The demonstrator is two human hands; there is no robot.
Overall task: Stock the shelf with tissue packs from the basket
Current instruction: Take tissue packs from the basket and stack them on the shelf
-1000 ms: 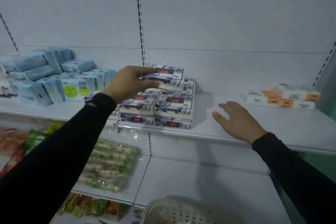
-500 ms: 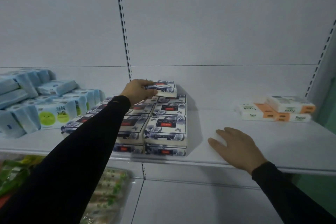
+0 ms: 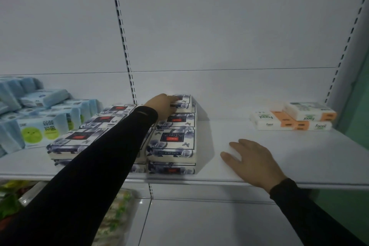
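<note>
At the back of the white shelf (image 3: pixel 259 168), the left hand (image 3: pixel 162 106) grips a floral tissue pack (image 3: pixel 182 102) by its near end, fingers curled round it, resting it atop the rear stack of matching packs (image 3: pixel 171 146). The right hand (image 3: pixel 253 163) lies flat on the shelf, fingers spread. Blue packs (image 3: pixel 38 126) sit left, orange-and-white packs (image 3: pixel 293 119) right.
</note>
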